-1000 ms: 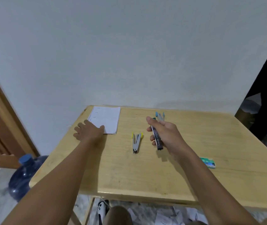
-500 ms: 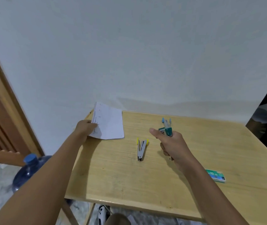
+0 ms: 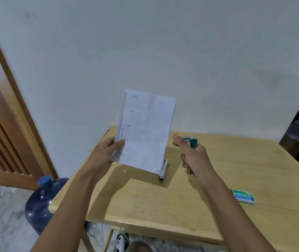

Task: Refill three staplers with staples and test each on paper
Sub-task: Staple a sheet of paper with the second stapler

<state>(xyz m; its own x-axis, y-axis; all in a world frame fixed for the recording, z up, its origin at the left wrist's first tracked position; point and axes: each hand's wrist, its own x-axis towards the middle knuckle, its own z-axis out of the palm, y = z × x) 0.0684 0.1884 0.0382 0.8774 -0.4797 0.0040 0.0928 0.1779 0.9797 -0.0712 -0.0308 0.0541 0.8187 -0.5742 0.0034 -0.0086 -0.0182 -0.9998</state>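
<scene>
My left hand pinches the lower left edge of a white printed paper sheet and holds it upright above the wooden table. My right hand is closed around a dark stapler, whose lower end sticks out under the fist. Teal and light-blue stapler parts show above the fingers; I cannot tell if they belong to the held stapler or lie behind it. A grey stapler with yellow tips lies on the table between my hands, partly hidden by the sheet.
A green staple box lies on the table right of my right forearm. A blue water jug stands on the floor by the table's left corner, next to a wooden door frame. A white wall is close behind the table.
My left hand has picked the paper off the table's far left corner and raised it upright toward the middle. My right hand has turned the stapler from lying across the palm to upright.
</scene>
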